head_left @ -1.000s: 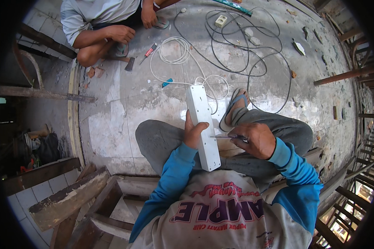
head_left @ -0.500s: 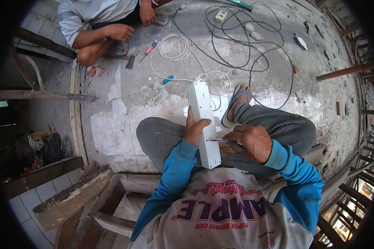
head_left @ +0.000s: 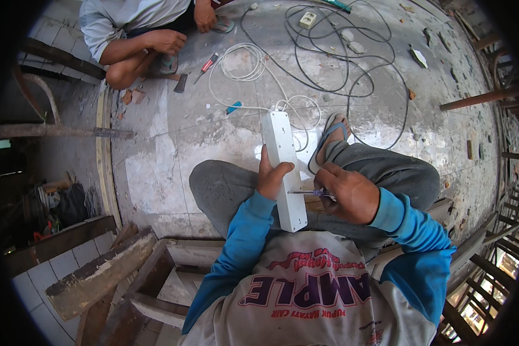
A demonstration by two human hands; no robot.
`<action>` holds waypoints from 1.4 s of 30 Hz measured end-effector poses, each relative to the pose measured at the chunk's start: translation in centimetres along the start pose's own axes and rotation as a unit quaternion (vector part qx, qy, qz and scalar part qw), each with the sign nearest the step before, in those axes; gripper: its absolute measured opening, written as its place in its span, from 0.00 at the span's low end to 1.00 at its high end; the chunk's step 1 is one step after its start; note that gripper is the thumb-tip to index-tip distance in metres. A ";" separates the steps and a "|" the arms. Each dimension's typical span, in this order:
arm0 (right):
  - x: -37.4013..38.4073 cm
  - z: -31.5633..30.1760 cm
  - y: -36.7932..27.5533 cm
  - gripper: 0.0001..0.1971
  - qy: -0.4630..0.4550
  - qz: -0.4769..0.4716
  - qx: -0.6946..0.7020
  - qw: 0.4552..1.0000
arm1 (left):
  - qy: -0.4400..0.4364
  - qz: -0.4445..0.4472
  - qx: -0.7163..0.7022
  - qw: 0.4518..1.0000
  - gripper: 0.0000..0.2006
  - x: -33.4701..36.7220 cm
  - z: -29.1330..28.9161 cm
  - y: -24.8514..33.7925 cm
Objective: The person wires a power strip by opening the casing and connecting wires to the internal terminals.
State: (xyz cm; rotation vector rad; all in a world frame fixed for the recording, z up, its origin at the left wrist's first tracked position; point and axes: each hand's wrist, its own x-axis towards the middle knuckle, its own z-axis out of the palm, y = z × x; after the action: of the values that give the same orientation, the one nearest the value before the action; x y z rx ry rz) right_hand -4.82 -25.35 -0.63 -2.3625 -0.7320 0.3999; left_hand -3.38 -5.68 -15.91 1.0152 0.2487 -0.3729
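A long white power strip lies across my lap, its back face with small screws turned up. My left hand is wrapped round its left side near the middle, thumb on the top face. In my right hand I grip a screwdriver by its purplish, see-through handle. The thin shaft points left, and its tip meets the back of the strip just below my left thumb. A white cable leaves the strip's far end and lies coiled on the floor.
Another person squats at the far left. Near them lie a red screwdriver, a hatchet and a teal lighter. A black cable with a white socket sprawls at the back. Wooden frames stand at lower left.
My right hand has turned and shifted slightly, showing more of the screwdriver's handle. The tip sits a little higher on the strip. My left hand keeps its grip.
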 end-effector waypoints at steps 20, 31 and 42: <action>1.4 -0.7 -0.6 0.12 -0.040 0.021 -0.027 0.999 | -0.008 -0.015 -0.043 0.999 0.31 0.3 -0.3 0.0; 2.0 -1.8 -1.5 0.18 -0.074 0.037 -0.037 0.996 | -0.012 -0.028 -0.049 0.998 0.32 0.3 -0.4 0.2; 2.7 -1.9 -1.9 0.16 -0.037 -0.001 -0.032 0.999 | -0.040 -0.049 -0.074 0.995 0.32 0.2 -0.4 0.8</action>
State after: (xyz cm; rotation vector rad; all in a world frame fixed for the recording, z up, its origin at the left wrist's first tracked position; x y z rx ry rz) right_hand -2.53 -23.42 1.77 -2.4169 -0.7922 0.4712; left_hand -2.89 -5.00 -15.60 0.8423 0.2508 -0.4753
